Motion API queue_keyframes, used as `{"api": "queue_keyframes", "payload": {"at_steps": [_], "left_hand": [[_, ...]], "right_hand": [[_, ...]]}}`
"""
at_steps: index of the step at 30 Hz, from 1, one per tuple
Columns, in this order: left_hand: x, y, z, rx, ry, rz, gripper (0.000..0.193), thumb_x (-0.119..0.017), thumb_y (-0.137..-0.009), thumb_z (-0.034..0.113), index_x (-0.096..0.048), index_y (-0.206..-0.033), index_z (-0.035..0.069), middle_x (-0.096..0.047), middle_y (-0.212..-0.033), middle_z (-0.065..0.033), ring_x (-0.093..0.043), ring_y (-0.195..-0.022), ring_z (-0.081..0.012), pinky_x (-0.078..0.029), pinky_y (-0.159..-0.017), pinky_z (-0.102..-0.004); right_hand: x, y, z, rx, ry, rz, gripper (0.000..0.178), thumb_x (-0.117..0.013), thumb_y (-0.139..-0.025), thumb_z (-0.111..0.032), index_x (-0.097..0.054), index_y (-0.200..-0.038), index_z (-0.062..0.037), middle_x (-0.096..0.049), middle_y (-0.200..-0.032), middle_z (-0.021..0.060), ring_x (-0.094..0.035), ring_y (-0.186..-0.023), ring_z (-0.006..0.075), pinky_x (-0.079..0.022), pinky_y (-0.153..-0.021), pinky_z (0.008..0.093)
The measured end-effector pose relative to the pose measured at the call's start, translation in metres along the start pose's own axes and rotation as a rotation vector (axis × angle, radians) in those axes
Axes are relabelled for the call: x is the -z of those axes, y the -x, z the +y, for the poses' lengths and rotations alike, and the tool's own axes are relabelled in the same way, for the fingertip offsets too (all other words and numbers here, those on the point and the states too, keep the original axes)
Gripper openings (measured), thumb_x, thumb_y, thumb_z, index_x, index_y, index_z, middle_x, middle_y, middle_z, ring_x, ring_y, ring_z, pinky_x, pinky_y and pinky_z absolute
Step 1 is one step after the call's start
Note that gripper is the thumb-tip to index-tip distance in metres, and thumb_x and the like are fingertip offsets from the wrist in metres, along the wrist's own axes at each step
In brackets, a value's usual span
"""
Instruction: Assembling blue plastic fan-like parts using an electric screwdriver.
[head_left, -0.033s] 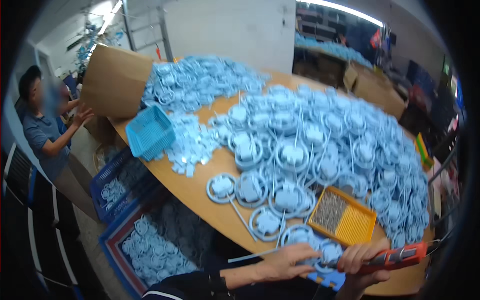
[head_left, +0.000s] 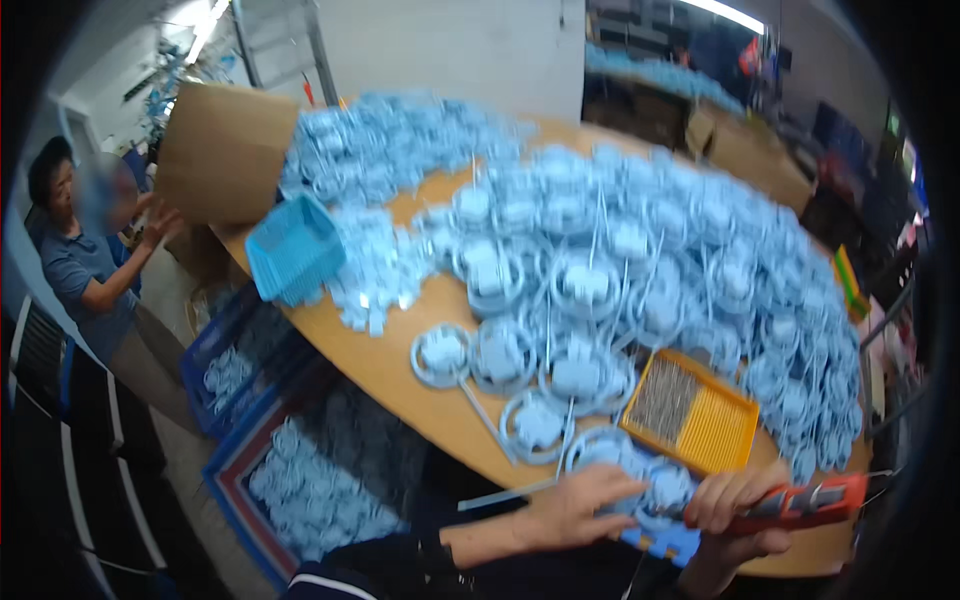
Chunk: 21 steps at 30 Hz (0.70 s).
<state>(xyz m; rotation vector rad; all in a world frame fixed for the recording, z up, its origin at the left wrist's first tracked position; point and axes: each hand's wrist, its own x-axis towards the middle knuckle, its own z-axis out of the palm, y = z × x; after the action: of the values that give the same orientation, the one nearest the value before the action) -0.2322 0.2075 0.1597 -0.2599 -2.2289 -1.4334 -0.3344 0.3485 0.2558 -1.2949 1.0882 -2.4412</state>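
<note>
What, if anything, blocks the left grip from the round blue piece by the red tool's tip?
Nothing visible: the left grip is close beside the round blue piece. The red tool, in the right grip, is on the other side.

The co-worker's head (head_left: 50,172) seems to have dipped slightly.

Looks like smooth pale-blue plastic with a soft sheen in the ring-shaped parts (head_left: 585,283); glossier, with bright glints, in the small flat pieces (head_left: 372,270). Shows smooth plastic in the red-and-grey tool (head_left: 805,508), ribbed plastic in the yellow tray (head_left: 720,433), grey metal-like finish on the thin pins (head_left: 665,395). Reads as latticed plastic in the turquoise basket (head_left: 296,262), matt cardboard in the brown box (head_left: 226,152), smooth wood-toned finish on the table (head_left: 390,370), dark matt cloth on the sleeve (head_left: 390,565).
</note>
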Motion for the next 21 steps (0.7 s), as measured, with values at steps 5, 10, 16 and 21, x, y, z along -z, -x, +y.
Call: {"api": "queue_keyframes", "payload": {"at_steps": [5, 10, 16, 21], "left_hand": [[0.033, 0.016, 0.001, -0.023, -0.328, 0.268, 0.044, -0.081, -0.068, 0.016, -0.064, -0.105, 0.002, -0.06, -0.092, -0.0122, -0.057, -0.083, -0.0302, -0.047, -0.07, -0.0376], [0.027, 0.01, -0.012, 0.094, -0.453, 0.112, 0.071, -0.084, -0.064, 0.028, -0.054, -0.123, 0.003, -0.053, -0.112, -0.0142, -0.052, -0.101, -0.0322, -0.041, -0.087, -0.0438], [0.008, -0.009, -0.007, 0.124, -0.588, 0.003, 0.086, -0.084, -0.059, 0.043, -0.051, -0.129, 0.005, -0.051, -0.118, -0.0152, -0.049, -0.107, -0.0338, -0.038, -0.093, -0.0459], [-0.005, -0.015, -0.019, 0.135, -0.687, -0.064, 0.072, -0.079, -0.066, 0.041, -0.056, -0.123, 0.005, -0.052, -0.116, -0.0138, -0.049, -0.105, -0.0315, -0.036, -0.092, -0.0435]], "right_hand": [[0.002, -0.001, 0.011, 0.009, 0.012, 0.099, 0.064, -0.065, -0.076, -0.066, -0.045, -0.091, -0.0059, -0.05, -0.059, 0.0021, -0.05, -0.047, 0.0137, -0.043, -0.044, 0.0266], [0.024, -0.006, 0.028, -0.086, -0.031, -0.023, 0.077, -0.063, -0.069, -0.072, -0.047, -0.097, -0.002, -0.056, -0.068, 0.0085, -0.054, -0.059, 0.0192, -0.047, -0.056, 0.0316], [0.016, -0.008, 0.027, -0.224, 0.036, 0.05, 0.071, -0.076, -0.07, -0.06, -0.049, -0.099, -0.0008, -0.055, -0.071, 0.0085, -0.055, -0.062, 0.0193, -0.045, -0.057, 0.0298], [0.015, -0.005, 0.033, -0.217, 0.0, 0.034, 0.071, -0.078, -0.069, -0.058, -0.05, -0.1, -0.0007, -0.054, -0.07, 0.0071, -0.055, -0.062, 0.0179, -0.045, -0.055, 0.0292]]}}
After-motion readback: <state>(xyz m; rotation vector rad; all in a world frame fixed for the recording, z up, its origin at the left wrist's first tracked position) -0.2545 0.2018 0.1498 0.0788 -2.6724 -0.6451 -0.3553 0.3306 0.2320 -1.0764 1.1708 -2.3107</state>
